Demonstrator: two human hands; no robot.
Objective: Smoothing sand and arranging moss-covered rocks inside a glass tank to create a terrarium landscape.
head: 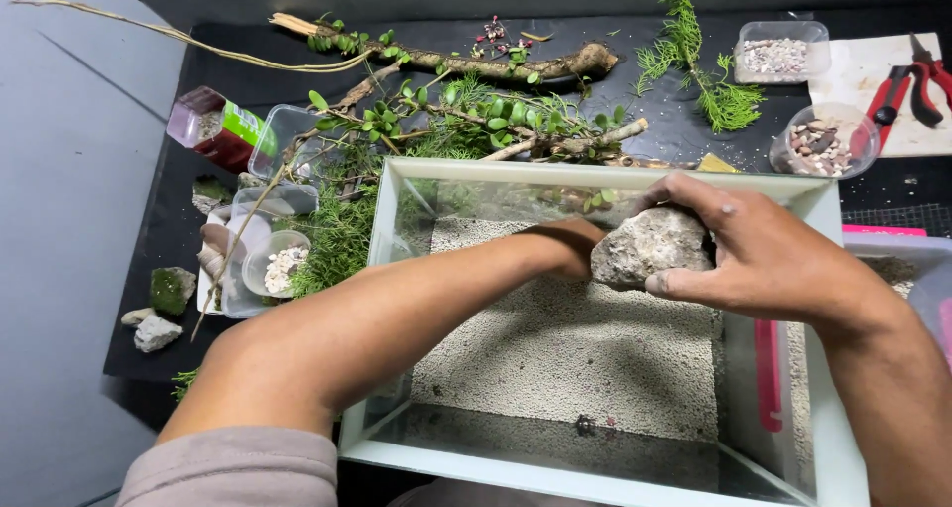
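Right now the bench (59, 219) is grey, with a black mat (694, 130) laid over it and a glass tank (397, 299) standing on the mat, its floor covered in pale gravel (575, 348). Behind the tank lies a long branch (466, 65) with small green leaves, and beside it a sprig of feathery green (709, 85). Both arms reach into the tank. The right hand (764, 254) is wrapped around a rough grey rock (650, 244), fingers curled over its top and thumb pressed under its edge, holding it just above the gravel near the back wall. The left hand (570, 244) is mostly hidden behind the rock and touches its far side; whether its fingers are spread or curled cannot be told. Red pliers (907, 85) rest on a white board at the far right, next to a small round tub of pebbles (821, 145)
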